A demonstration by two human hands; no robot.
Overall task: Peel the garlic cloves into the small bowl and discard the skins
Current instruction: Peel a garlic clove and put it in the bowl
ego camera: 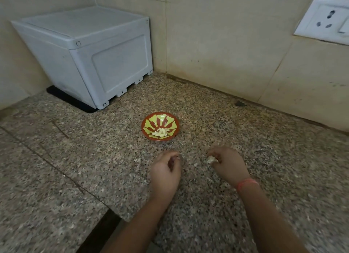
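1. White plastic box [85, 54], far left in the corner, lid closed, standing on a black mat [62, 97] that shows only at its front edge. Small dark marks along the box's lower edge are too small to read.
2. Speckled granite countertop [56, 149], with a seam running diagonally across its left part.
3. Small bowl [149, 118], red-brown with a yellow-green petal pattern, centre, just beyond the hands. It holds peeled garlic cloves [160, 132] heaped at the bottom.
4. Left hand [166, 169], resting on the counter, fingers curled toward the thumb. Whether it pinches anything cannot be told.
5. Right hand [228, 166], apart from the left, fingers gripping a whitish garlic piece [211, 159]; clove or skin, unclear. Red thread band [246, 183] at the wrist.
6. Dark chip [239, 103] at the foot of the tiled wall [217, 45].
7. White wall socket [324, 18], upper right, cut off by the frame edge.
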